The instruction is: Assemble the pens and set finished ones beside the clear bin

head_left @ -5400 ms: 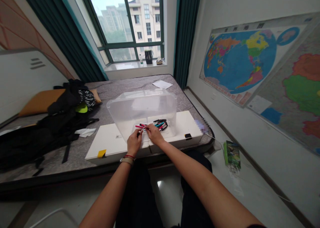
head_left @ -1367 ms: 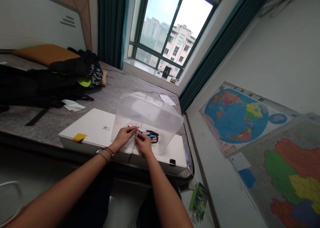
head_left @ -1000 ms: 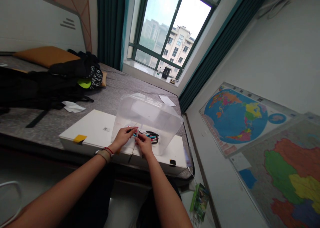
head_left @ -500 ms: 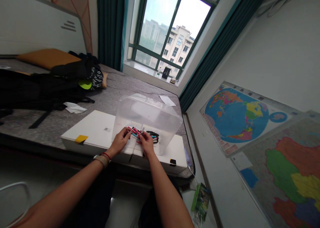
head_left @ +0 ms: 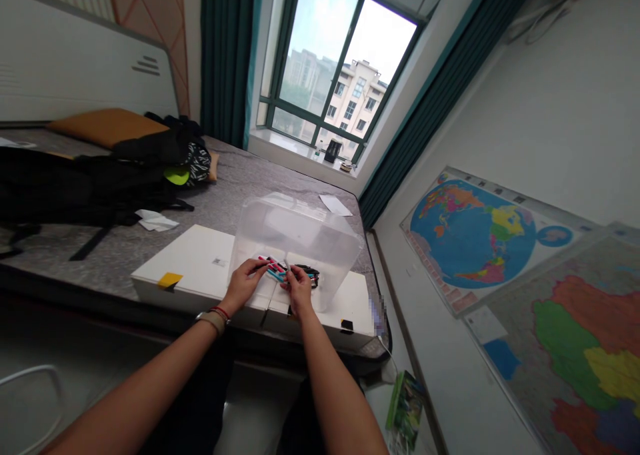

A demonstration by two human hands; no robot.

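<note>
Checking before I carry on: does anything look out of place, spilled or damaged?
Nothing looks clearly spilled or damaged. The pens lie jumbled in the clear bin, and a crumpled white paper sits loose on the bed, untidy rather than worrying.

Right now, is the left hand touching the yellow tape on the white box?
Apart. The head view shows bare white box top between the left hand and the yellow tape.
</note>
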